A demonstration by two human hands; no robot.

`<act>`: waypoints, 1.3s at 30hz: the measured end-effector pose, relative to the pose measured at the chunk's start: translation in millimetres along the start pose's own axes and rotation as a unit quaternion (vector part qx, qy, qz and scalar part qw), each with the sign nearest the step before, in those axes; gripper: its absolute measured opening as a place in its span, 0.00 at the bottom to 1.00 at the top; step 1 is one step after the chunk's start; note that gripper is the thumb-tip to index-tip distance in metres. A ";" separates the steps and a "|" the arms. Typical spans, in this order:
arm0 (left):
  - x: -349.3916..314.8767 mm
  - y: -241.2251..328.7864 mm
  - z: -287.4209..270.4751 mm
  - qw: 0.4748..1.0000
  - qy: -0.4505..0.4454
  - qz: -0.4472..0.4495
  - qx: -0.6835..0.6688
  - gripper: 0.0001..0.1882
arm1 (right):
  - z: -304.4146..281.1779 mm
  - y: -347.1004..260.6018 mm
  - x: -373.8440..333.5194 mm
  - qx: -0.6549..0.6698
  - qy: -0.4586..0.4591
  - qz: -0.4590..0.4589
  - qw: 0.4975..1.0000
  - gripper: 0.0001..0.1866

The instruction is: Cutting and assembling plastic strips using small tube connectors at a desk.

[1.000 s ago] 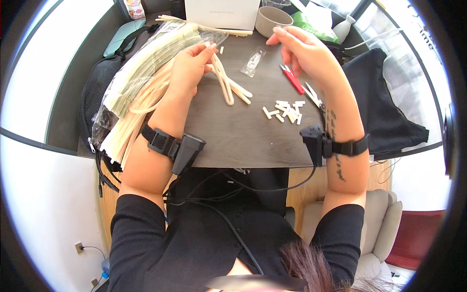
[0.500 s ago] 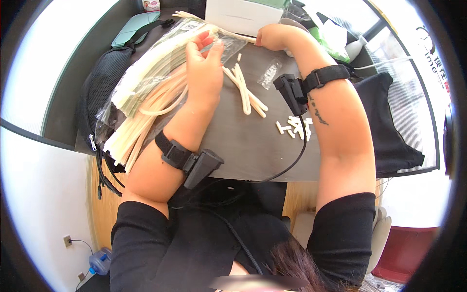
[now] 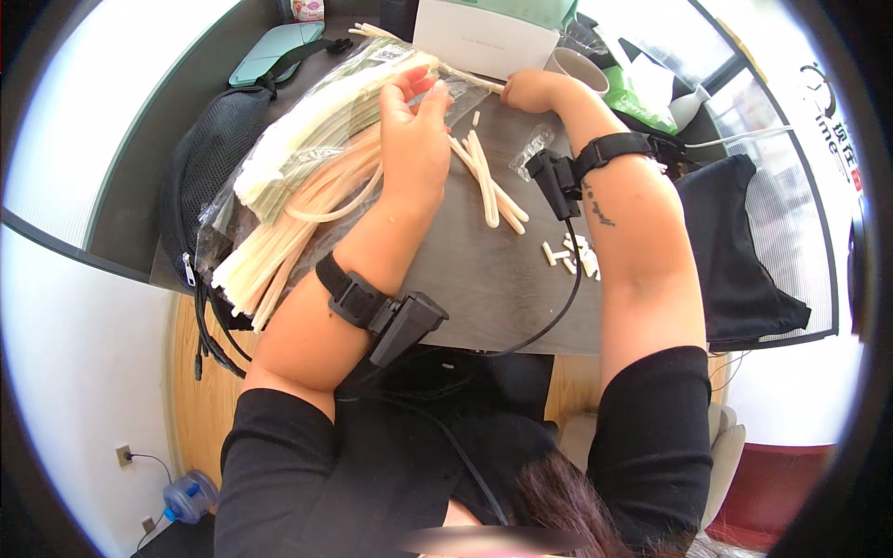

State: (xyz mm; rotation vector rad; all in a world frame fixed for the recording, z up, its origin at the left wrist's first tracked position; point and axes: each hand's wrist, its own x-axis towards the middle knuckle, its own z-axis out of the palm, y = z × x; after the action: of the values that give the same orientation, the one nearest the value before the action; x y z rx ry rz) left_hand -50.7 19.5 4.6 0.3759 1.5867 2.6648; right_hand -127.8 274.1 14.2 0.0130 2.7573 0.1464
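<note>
Beside the far bundle, my left hand [image 3: 412, 130] is raised with its fingers half curled and the thumb apart, with nothing visible between them. My right hand [image 3: 528, 93] pinches the end of a long cream stem [image 3: 470, 77], which looks like a chenille stem and runs left behind my left fingertips. Its far part is hidden there. Under and left of my left hand lies a plastic bag [image 3: 330, 112] packed with cream and pale green stems. Loose cream stems [image 3: 279, 232] spread out below it. Folded stems [image 3: 488, 186] cross on the table between my arms.
Short cut pieces [image 3: 569, 256] lie by my right forearm, and a small clear packet [image 3: 532, 149] is near my wrist. A white box [image 3: 484, 42], a cup [image 3: 577, 70] and a green pack [image 3: 642, 98] stand behind. A black mesh bag [image 3: 214, 158] is at left, black cloth [image 3: 744, 251] at right.
The whole view has shifted slightly, moving things right. My hands keep nearly the same pose, the right one still on the stem's end and a little closer to my left.
</note>
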 end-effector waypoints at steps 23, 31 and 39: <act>0.8 -3.1 -1.6 1.000 -0.008 -0.016 -0.003 0.12 | -23.1 -31.7 -57.4 0.160 0.311 0.141 0.926 0.14; 2.4 -3.5 -7.2 0.996 -0.070 -0.053 -0.002 0.16 | -40.2 -54.0 -101.2 0.219 0.401 0.055 0.888 0.16; -0.5 1.4 -3.0 0.988 -0.083 -0.083 -0.100 0.19 | -10.4 -81.9 -220.8 -0.170 0.514 -0.159 0.826 0.04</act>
State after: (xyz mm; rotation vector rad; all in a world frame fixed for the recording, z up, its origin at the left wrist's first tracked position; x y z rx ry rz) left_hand -50.6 16.2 4.3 0.4270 1.2350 2.5598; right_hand 74.2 185.2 97.0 -0.8579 3.6611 0.7403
